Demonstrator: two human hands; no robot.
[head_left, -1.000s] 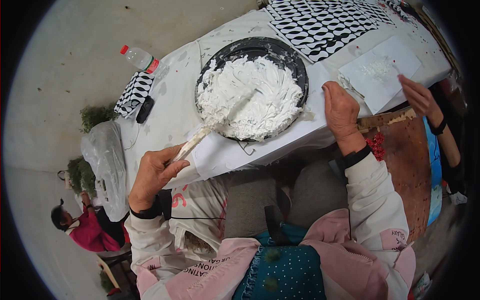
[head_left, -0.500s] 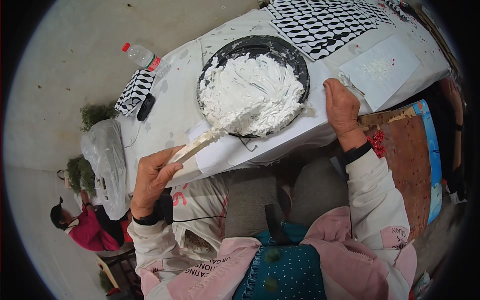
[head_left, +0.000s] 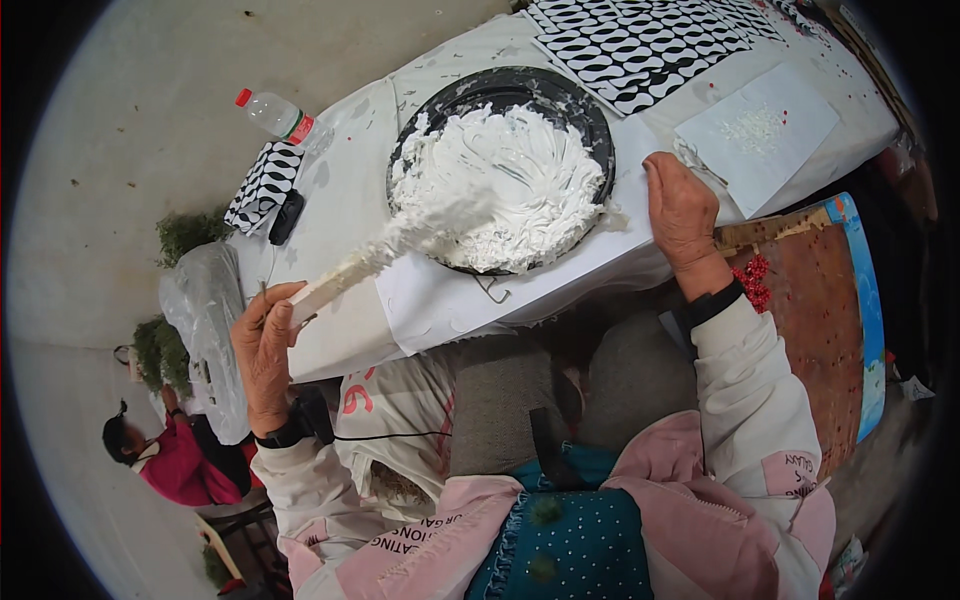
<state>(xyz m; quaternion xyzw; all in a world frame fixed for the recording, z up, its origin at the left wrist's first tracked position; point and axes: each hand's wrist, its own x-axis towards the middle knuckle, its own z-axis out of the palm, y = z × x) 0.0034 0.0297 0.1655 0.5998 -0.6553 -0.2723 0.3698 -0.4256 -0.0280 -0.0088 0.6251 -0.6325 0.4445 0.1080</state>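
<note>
A round black tray (head_left: 598, 128) on the table holds a broad mound of thick white paste (head_left: 530, 190), streaked with swirls. My left hand (head_left: 262, 350), at the table's front left, is closed round the end of a flat wooden stick (head_left: 335, 284). The stick's far end is caked with paste and reaches over the tray's near left part; its tip is blurred. My right hand (head_left: 683, 212) is curled closed at the table's front edge, right of the tray and apart from it. Its palm side is hidden, so what it holds, if anything, does not show.
White sheets (head_left: 430, 305) lie under the tray. Black-and-white patterned sheets (head_left: 640, 50) are behind it, and a paper with white bits (head_left: 760, 135) lies right. A plastic bottle (head_left: 285, 118) and a clear bag (head_left: 205, 320) are left. A brown board (head_left: 800, 330) stands low right. Another person (head_left: 185, 455) sits far left.
My left hand has moved left and slightly down, drawing the stick with it. Its caked end has swung over the paste's left part. My right hand stays almost where it was.
</note>
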